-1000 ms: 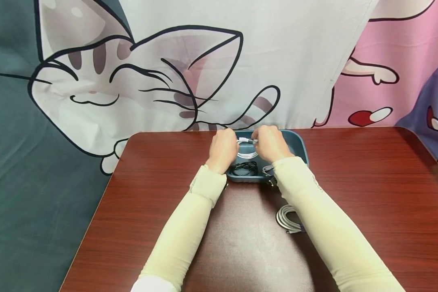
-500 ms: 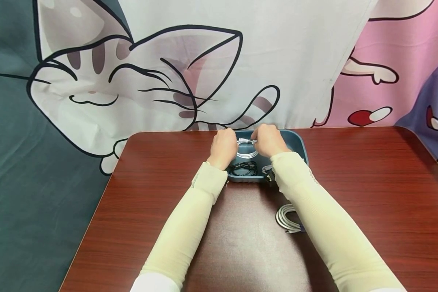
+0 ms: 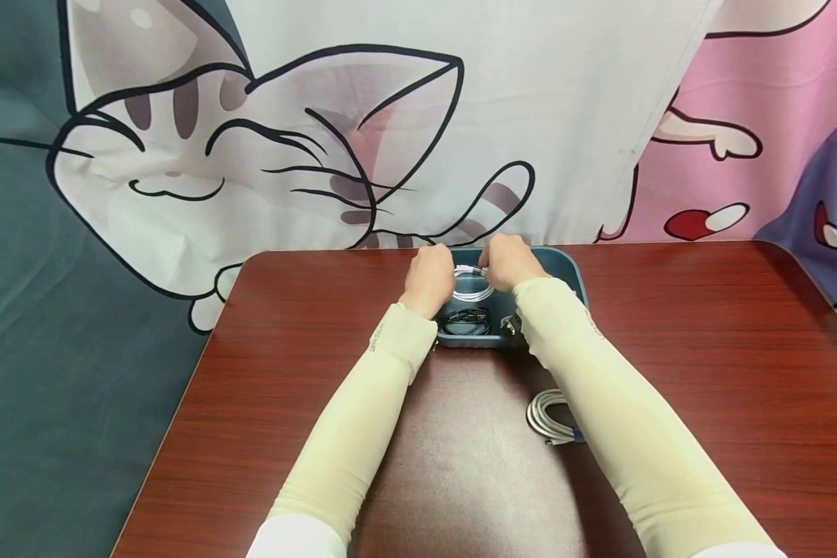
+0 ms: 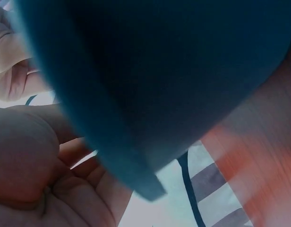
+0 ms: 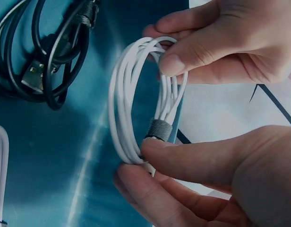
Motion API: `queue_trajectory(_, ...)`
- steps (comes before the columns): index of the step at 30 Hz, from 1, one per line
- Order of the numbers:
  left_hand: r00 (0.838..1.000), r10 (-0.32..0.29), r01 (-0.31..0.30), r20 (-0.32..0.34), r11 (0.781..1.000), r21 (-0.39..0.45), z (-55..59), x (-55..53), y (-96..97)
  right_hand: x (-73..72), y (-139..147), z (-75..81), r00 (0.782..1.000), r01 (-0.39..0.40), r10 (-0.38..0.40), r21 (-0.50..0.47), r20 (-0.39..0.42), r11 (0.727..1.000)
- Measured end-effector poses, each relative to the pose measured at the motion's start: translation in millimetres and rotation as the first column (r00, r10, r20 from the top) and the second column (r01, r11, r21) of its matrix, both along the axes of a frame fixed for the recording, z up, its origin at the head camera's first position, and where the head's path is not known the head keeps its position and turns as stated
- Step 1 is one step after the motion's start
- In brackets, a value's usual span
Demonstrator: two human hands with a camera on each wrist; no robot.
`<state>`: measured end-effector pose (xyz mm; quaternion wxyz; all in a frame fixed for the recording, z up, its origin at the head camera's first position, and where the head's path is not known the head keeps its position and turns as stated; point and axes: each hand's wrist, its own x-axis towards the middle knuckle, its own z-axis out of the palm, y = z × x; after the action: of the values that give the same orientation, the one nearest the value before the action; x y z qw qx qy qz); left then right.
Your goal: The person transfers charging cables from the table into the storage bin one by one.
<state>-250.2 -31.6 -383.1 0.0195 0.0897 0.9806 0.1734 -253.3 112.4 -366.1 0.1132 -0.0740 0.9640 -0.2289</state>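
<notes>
Both hands hold a coiled white cable [image 3: 473, 296] over the blue-green tray [image 3: 565, 271]. In the right wrist view, my left hand [image 5: 230, 45] pinches the loops of the white coil [image 5: 124, 97] between thumb and fingers at its upper end. My right hand [image 5: 197, 179] pinches the coil's lower end with thumb and fingers, right beside a dark ribbed tie wound round the strands. In the head view the backs of the left hand [image 3: 428, 279] and right hand [image 3: 509, 262] hide most of their fingers. The tray's wall [image 4: 136, 94] fills much of the left wrist view.
A coiled black cable [image 3: 466, 322] lies in the tray, its metal plug [image 5: 33, 78] visible from the right wrist. Part of another white cable [image 5: 0, 170] is at that view's left edge. On the brown table [image 3: 307, 349], a pale coiled cable [image 3: 547, 418] lies near the right sleeve.
Both hands keep hold of the white cable at almost the same spot. The right hand and forearm have shifted slightly up and to the left.
</notes>
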Motion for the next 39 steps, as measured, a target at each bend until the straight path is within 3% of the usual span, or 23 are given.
queue_trajectory(14, 1.000, 0.019, -0.019, 0.002, 1.000, -0.008, -6.1, -2.6, 0.4, -5.8, -5, -3.5, 0.999, 0.030, -0.030, 0.008, 0.045, 1.000)
queue_trajectory(27, 1.000, -0.010, 0.010, 0.005, 0.999, -0.035, -9.8, -4.5, 3.1, -14.7, -2, -8.2, 0.990, -0.046, 0.038, 0.048, 0.139, 0.998)
queue_trajectory(39, 0.997, -0.024, 0.027, 0.069, 0.998, -0.049, -13.3, -5.1, 7.2, -17.0, -4, -10.3, 0.981, -0.089, 0.073, 0.083, 0.182, 0.992)
